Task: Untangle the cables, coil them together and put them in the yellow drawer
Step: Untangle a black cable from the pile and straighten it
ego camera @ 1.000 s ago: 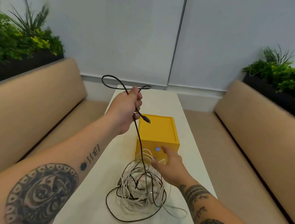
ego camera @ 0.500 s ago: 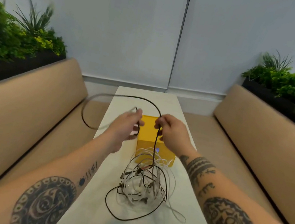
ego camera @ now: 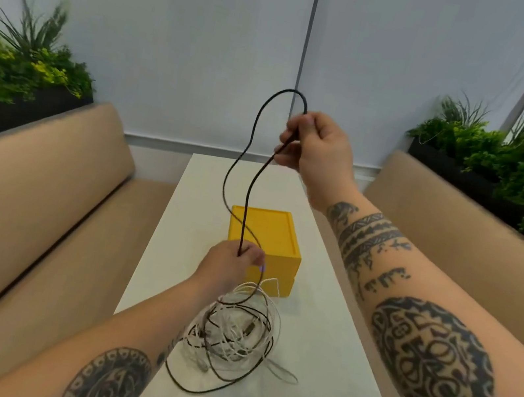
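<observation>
The right grip (ego camera: 317, 148) has risen, pinching the black cable (ego camera: 248, 196) in a loop; the left grip (ego camera: 228, 269) holds it above the tangle (ego camera: 231, 332). Probably light, limp; best taken near its end.

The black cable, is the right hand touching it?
Touching. Head view: the right hand grips the black cable just below its top loop.

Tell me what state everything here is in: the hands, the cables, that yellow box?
Right hand: raised, gripping a loop of the thin black cable.
Left hand: low, pinching the same cable.
Thin black cable: partly lifted between both hands, its rest in the heap.
Thin white cables: tangled in a heap.
Yellow plastic drawer box: drawer looks closed.
Long white table: bearing box and heap.
</observation>
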